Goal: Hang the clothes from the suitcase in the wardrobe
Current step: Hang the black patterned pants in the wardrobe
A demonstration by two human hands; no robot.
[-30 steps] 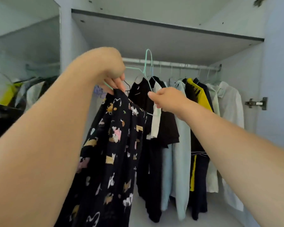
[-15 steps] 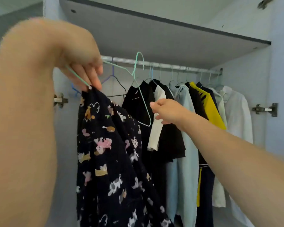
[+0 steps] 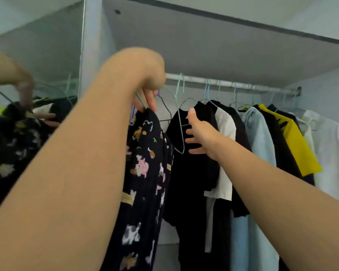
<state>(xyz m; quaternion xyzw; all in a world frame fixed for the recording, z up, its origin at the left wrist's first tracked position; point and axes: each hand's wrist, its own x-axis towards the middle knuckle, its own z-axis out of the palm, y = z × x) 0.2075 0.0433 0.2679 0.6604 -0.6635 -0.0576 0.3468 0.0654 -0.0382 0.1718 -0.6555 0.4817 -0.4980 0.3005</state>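
- The wardrobe (image 3: 233, 47) fills the view, with a grey shelf across the top and a metal rail (image 3: 229, 83) running under it towards the right wall.
- A mirrored panel (image 3: 37, 61) on the left side reflects an arm and dark patterned cloth.
- A row of hung clothes occupies the rail: a black top (image 3: 192, 173) nearest the hands, then a white and black garment (image 3: 225, 145), a pale blue shirt (image 3: 258, 145), a yellow top (image 3: 299, 147) and a white shirt (image 3: 333, 157) at the far right.
- The dark patterned dress (image 3: 143, 182), printed with small pink, white and tan animals, hangs straight down in the foreground, left of the black top and just beside it.
- It hangs on a mint green wire hanger (image 3: 177, 106), whose hook is at the rail; whether the hook rests on the rail cannot be told.
- The left hand (image 3: 145, 89) is raised in front of the rail, its fingers curled and pinching the left end of the hanger together with the top of the dress.
- The right hand (image 3: 202, 133) is spread wide, thumb up and fingers straight, lying against the front of the black top just right of the hanger's lower wire; it grips nothing.
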